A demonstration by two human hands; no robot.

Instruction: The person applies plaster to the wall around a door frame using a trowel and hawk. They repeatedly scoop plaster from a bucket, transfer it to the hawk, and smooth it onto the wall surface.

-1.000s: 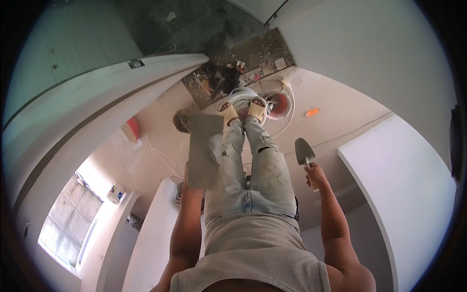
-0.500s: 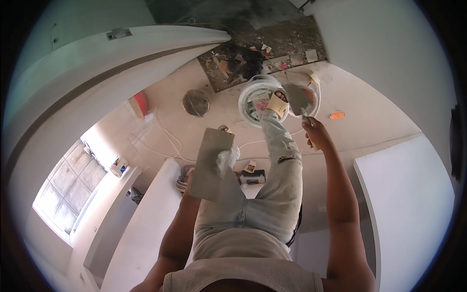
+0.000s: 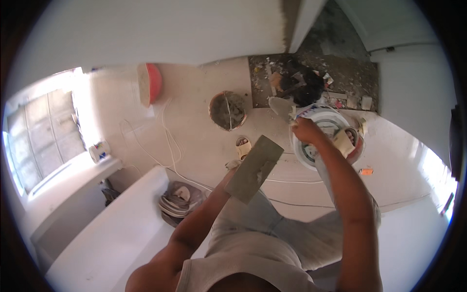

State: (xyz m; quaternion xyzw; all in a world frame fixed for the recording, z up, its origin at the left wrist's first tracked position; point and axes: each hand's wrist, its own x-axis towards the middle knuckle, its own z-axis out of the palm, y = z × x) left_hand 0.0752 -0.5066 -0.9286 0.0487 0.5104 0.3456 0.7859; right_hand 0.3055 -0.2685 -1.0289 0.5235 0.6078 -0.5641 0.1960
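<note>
A flat rectangular plastering trowel slants in front of my legs, a small smear on its face. My left hand grips it from beneath, its fingers mostly hidden by the plate. Ahead and to the right, my right hand is closed round the handle of a pointing trowel. Its grey, rounded blade points to the far left, over the floor beside a white bucket. My sandalled right foot rests up on or over that bucket, while my left foot stands on the floor.
A round tub of grey mortar stands ahead. Farther left is a red basin. White cable loops across the floor. A debris-strewn dark patch lies beyond. A low white partition and a bag are at left.
My view has turned, so the room has shifted. My right hand has swung the pointing trowel leftward past the bucket. The plastering trowel has tilted to the right, and the pale lump beside it is less visible.
</note>
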